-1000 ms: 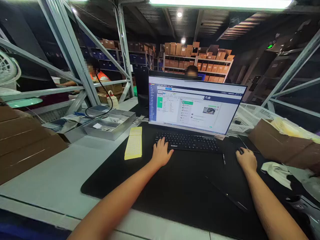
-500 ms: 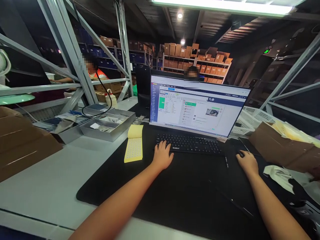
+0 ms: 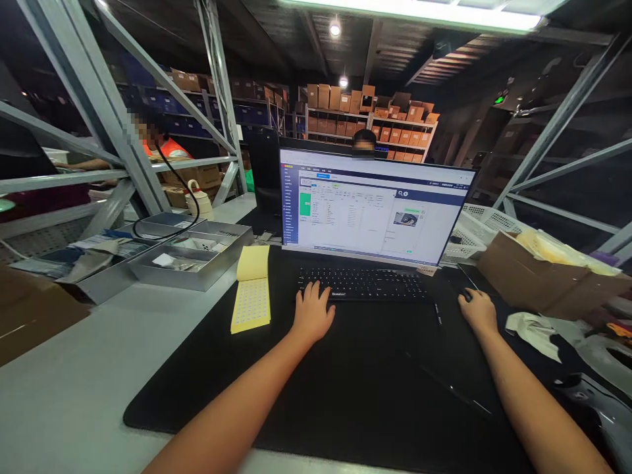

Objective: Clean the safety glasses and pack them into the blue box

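My left hand [image 3: 313,313] lies at the left front edge of a black keyboard [image 3: 365,284], fingers stretched out over its keys and holding nothing. On the right, my right hand [image 3: 478,311] is curled over a dark computer mouse [image 3: 468,294], most of which is hidden beneath the palm. Behind the keyboard stands a lit monitor [image 3: 355,217] with a file list window and a small picture on it. A yellow pad of label stickers [image 3: 251,303] lies left of my left hand. All but the monitor rest on a black desk mat [image 3: 345,388].
Metal trays [image 3: 192,263] with small packets stand at the left. A cardboard box [image 3: 538,276], white baskets [image 3: 469,234] and a crumpled white wrapper [image 3: 533,332] are at the right. Two pens lie on the mat. Two people are behind the metal frame and the monitor.
The camera view has turned slightly right, so everything sits further left. On the screen, a file list window now covers part of the chat list. Both hands keep their places.
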`<state>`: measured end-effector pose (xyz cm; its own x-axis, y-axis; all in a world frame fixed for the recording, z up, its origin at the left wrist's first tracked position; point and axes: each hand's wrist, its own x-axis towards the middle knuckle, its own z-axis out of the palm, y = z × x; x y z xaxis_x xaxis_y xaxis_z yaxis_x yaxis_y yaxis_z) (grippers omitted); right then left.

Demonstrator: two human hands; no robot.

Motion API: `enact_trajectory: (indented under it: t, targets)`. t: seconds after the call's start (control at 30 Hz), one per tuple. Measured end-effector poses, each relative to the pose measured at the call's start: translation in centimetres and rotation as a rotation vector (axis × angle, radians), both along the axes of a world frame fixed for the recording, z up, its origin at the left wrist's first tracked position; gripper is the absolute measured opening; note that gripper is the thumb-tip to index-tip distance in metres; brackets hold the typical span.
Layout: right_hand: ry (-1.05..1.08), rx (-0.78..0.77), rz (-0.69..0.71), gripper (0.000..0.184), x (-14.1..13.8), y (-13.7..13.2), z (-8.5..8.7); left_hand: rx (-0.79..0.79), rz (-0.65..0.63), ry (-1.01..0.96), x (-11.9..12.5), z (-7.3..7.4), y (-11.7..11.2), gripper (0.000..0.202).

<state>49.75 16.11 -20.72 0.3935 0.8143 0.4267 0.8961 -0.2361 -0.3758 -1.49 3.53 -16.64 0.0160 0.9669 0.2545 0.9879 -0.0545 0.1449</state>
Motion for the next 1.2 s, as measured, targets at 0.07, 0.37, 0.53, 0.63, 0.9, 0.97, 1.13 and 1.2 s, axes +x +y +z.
enact_trajectory:
  t: [0.07, 0.37, 0.53, 0.63, 0.9, 0.97, 1.13, 1.2]
  targets:
    - [-0.001, 0.002, 0.0, 0.058, -0.1, 0.0, 0.0, 0.002, 0.001, 0.008, 0.0, 0.0, 0.0, 0.056]
    - [-0.025, -0.032, -0.025, 0.057, -1.2, -0.5, 0.7, -0.052, 0.007, -0.011, 0.5, 0.6, 0.2, 0.057]
    - [-0.008, -0.035, -0.023, 0.057, -1.3, -0.8, 0.9, -0.024, 0.003, 0.008, 0.6, 0.7, 0.1, 0.054]
    - [0.001, -0.039, -0.022, 0.056, -1.3, -0.9, 1.0, 0.0, -0.021, 0.041, 0.4, 0.6, 0.1, 0.053]
    - [0.025, 0.097, 0.029, 0.056, -1.6, -1.1, 1.4, 0.018, -0.053, 0.065, 0.4, 0.9, -0.4, 0.056]
    - [0.054, 0.092, 0.057, 0.054, -1.6, -1.0, 1.6, 0.026, -0.073, 0.074, 0.6, 1.2, -0.5, 0.055]
    - [0.087, 0.024, 0.062, 0.055, -1.2, -1.1, 2.0, 0.151, -0.088, -0.049, -1.9, 3.7, 0.3, 0.039]
    - [0.078, -0.003, 0.054, 0.057, -1.1, -1.1, 1.8, 0.214, -0.042, -0.219, -4.8, 5.5, 0.8, 0.033]
